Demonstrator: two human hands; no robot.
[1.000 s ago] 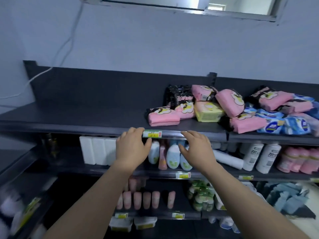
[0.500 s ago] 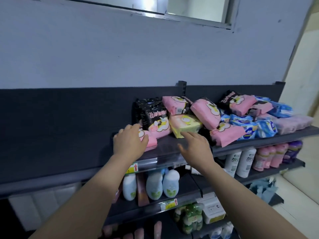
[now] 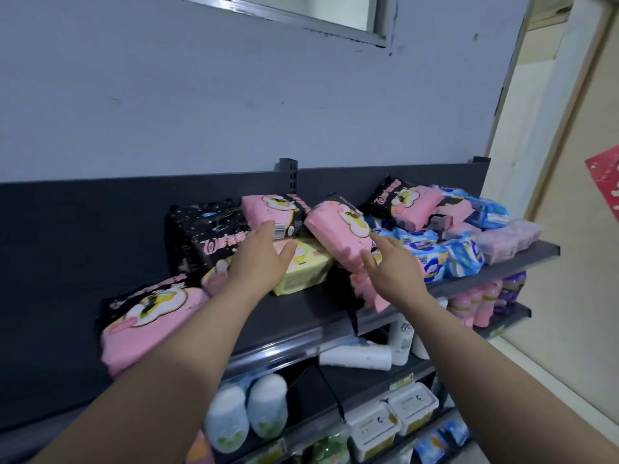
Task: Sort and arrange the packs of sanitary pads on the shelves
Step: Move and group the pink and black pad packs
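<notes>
The packs lie in a messy heap on the top shelf, so I think both hands reach in to tidy them. The left hand has loose, straight fingers by the yellow pack and holds nothing. The right hand spreads its fingers at a tipped pink pack and holds nothing too. The packs look soft, puffy and shiny, like little pillows. The shelf is flat, dark and hard.

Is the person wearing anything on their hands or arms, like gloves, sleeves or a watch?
No. The left hand and right hand are bare: no gloves, rings or watch show. The left forearm and right forearm are bare too; no sleeve is in view.
</notes>
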